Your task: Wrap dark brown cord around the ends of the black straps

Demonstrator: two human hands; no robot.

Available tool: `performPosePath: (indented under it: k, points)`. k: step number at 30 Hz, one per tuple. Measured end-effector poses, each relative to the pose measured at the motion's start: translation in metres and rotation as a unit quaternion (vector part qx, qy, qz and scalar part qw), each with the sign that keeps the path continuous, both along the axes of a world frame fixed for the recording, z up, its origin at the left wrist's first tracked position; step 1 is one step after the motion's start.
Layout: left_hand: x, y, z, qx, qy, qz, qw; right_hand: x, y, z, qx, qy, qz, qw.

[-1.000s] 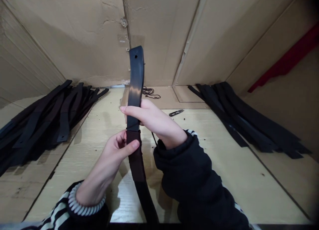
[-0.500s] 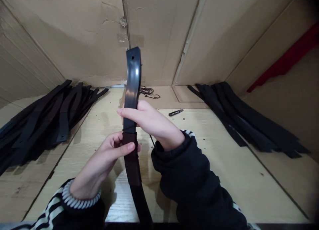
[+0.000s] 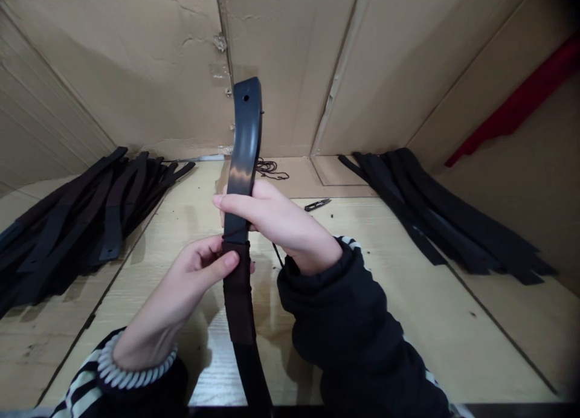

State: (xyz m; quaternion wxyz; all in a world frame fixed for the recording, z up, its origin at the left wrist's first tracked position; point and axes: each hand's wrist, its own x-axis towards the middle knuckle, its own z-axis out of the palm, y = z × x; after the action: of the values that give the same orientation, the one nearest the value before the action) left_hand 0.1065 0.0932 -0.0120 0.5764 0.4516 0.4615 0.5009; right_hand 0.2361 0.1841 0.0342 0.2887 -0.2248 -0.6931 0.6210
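A long, curved black strip [image 3: 246,134] with a small hole near its top end stands before me, its lower end running out at the bottom edge. Around its middle sits a dark brown cord wrapping [image 3: 238,309]. My left hand [image 3: 208,264] pinches the strip at the top of this wrapping, thumb in front and fingertips behind. Just above, my right hand [image 3: 272,215] is closed round the black part, its thumb across the front; most of its fingers are hidden. A thin dark cord [image 3: 278,255] hangs below my right hand toward the sleeve.
Several dark strips [image 3: 81,212] are piled at the left, some with brown wrapping. More black strips [image 3: 435,212] lie at the right. Small thread snips [image 3: 318,205] and a tangle of dark cord [image 3: 273,169] lie toward the back. Cardboard walls [image 3: 281,55] enclose the table.
The strip's top end has tilted slightly to the right and up. My left thumb has shifted a little left and up on the wrapping. Both hands keep their hold.
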Motion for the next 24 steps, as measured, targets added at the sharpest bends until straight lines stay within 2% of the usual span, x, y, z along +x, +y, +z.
performPosePath:
  k: [2, 4, 8, 11, 13, 15, 17, 19, 21, 24]
  points:
    - [0.007, 0.003, -0.002, -0.008, -0.02, 0.046, 0.999, -0.001, -0.001, 0.0, 0.005, -0.005, 0.0, 1.0]
    - [0.011, 0.005, -0.004, -0.005, -0.035, 0.06, 0.998, -0.001, -0.003, 0.001, -0.005, -0.002, 0.005, 1.0]
    - [0.003, 0.005, -0.004, 0.048, -0.031, 0.004, 0.998, 0.001, -0.008, 0.005, -0.052, 0.007, 0.018, 0.998]
    - [-0.006, 0.001, 0.002, 0.036, -0.022, -0.044, 0.998, 0.004, -0.01, 0.008, -0.07, -0.005, 0.04, 0.997]
    - [-0.007, -0.002, 0.006, 0.016, -0.003, -0.06, 0.998, 0.004, -0.01, 0.008, -0.053, -0.008, 0.04, 0.998]
    - [-0.003, -0.002, 0.009, 0.01, 0.015, -0.03, 0.999, 0.003, -0.01, 0.006, -0.016, -0.006, 0.019, 1.0]
    - [0.003, -0.002, 0.009, 0.006, 0.02, 0.032, 0.999, 0.001, -0.01, 0.005, 0.014, -0.014, 0.001, 1.0]
    - [0.007, 0.0, 0.005, 0.008, 0.021, 0.075, 0.997, 0.0, -0.01, 0.005, 0.018, -0.026, 0.005, 0.999]
    - [0.007, 0.001, 0.001, 0.023, 0.016, 0.073, 0.997, 0.0, -0.011, 0.005, 0.005, -0.026, 0.02, 0.999]
    - [0.001, 0.0, -0.001, 0.071, 0.001, 0.018, 0.997, 0.002, -0.014, 0.008, -0.022, -0.016, 0.029, 0.999]
